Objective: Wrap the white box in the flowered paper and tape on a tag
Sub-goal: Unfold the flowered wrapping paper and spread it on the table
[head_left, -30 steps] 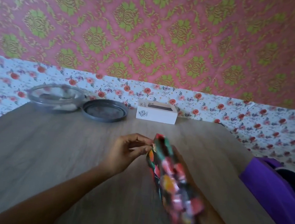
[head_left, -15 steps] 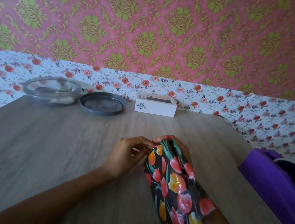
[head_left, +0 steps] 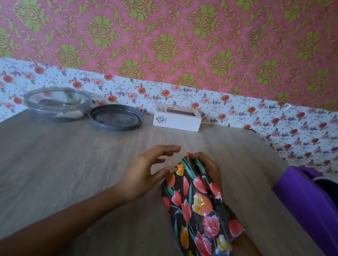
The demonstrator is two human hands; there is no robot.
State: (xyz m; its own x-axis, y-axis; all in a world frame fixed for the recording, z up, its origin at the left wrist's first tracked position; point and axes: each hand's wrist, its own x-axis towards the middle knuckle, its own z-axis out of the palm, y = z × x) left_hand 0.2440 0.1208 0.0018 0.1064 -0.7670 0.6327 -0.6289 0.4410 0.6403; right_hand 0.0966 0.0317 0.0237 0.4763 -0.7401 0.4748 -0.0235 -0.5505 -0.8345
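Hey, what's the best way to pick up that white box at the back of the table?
Come from above and grip the white box across its two long faces, front and back. It lies flat and low, long side toward you, so that span is probably the shorter one. The grey lid sits close on its left, so favour the middle.

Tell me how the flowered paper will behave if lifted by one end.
Probably floppy: the flowered paper is creased and folded in the right hand. Its glossy sheen suggests a slippery surface. Likely light: one hand grips it.
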